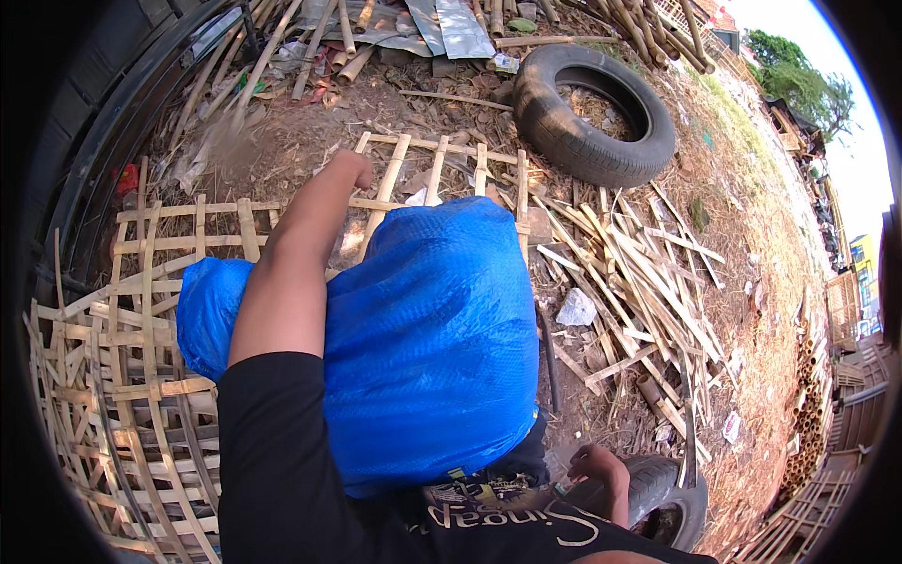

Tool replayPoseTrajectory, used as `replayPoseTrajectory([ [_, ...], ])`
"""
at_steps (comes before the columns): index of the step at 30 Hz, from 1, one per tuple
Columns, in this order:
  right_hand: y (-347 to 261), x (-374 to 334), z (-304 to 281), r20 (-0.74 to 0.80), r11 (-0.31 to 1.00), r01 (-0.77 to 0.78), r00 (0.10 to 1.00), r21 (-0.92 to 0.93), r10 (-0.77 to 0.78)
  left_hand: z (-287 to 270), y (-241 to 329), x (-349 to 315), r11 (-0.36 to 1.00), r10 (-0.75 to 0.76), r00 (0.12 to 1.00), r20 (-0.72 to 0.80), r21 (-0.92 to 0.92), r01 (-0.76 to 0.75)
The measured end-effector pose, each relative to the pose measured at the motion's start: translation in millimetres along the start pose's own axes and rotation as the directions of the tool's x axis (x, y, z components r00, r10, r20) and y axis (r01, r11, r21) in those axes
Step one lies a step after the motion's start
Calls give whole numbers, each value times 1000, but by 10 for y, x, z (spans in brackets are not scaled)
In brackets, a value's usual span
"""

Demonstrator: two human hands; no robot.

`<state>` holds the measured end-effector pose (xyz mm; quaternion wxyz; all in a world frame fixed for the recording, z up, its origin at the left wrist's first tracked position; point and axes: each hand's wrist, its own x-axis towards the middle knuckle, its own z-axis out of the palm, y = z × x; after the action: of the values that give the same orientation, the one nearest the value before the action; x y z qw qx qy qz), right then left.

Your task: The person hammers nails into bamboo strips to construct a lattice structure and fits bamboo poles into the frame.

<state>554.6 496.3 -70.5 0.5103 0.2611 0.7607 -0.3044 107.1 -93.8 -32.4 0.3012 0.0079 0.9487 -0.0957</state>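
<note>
My left hand (355, 167) reaches forward over a bamboo lattice (383, 205) on the ground, by the end of one of its slats. Its fingers are curled closed; what they hold, if anything, is hidden. Blue woven plastic sheeting (437, 320) covers my legs and hides part of the lattice. At the lower right my right hand (601, 467) is bent at the wrist, its fingers curled, above a tire (648, 489) beside me. Whether something small is in those fingers cannot be made out.
A large tire (587, 141) lies ahead to the right. Split bamboo strips (648, 301) are heaped at my right, near a pale stone (576, 307). More woven bamboo lattice (150, 385) spreads at the left. Bamboo poles (648, 28) and metal sheets (451, 28) lie at the back.
</note>
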Motion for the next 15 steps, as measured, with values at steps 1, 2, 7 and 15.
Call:
replayPoseTrajectory([
  [1,-26,-44,-68,-37,993,-27,999,-111,23,13,-12,45,1000,1,1000,10,21,-1],
  [2,-59,-142,-142,-70,997,-46,997,-68,41,15,-26,100,999,3,1000,20,43,-4],
  [7,-982,-1180,-471,-466,987,73,875,-144,-133,-84,221,283,986,151,970,-189,-36,-161],
  [15,-2746,-1330,-659,-665,553,772,238,-313,-708,-1177,943,-82,628,570,644,-510,-236,-742],
])
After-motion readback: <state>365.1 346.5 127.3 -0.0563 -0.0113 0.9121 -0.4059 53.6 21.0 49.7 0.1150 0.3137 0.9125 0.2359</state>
